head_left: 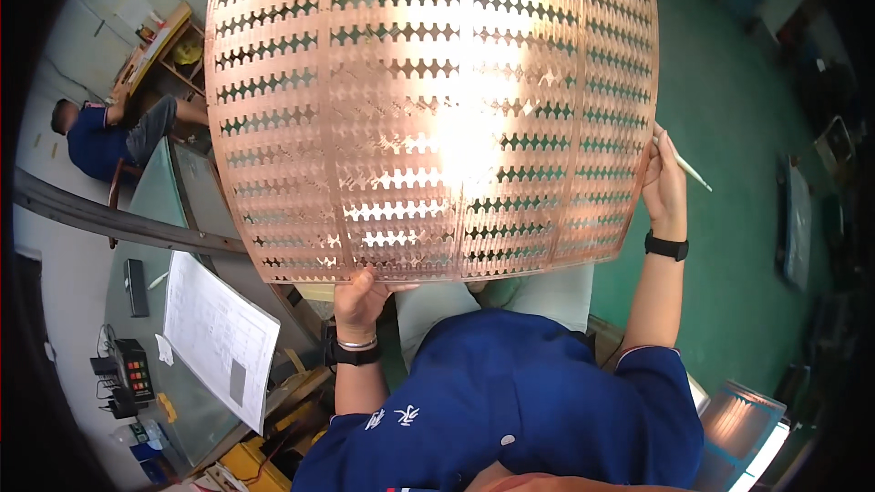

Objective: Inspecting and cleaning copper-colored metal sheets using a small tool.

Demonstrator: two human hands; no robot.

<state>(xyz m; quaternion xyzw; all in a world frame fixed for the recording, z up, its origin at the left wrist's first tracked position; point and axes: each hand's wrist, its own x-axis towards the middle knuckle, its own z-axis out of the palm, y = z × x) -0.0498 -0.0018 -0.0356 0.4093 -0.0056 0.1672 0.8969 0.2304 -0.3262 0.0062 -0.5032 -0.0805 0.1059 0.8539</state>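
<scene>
A large copper-coloured sheet (pixel 330 128), cut through with rows of small shaped openings, is held up before me and fills the upper middle of the head view. Bright light glares off its centre. My left hand (pixel 360 303) pinches its lower edge left of the middle, thumb on the near face. At the sheet's right edge, my right hand (pixel 665 184) grips with the fingers partly hidden behind it. A slim pale pen-like stick (pixel 693 171) also sticks out from that right hand, pointing right and down.
On the left, a glass-topped table (pixel 196 437) bears a printed paper (pixel 219 337), a black power box (pixel 135 372) and a dark oblong case (pixel 136 288). Another person (pixel 100 146) sits farther left at a wooden desk. A second copper panel (pixel 740 419) stands at lower right. Green floor (pixel 729 118) stretches right.
</scene>
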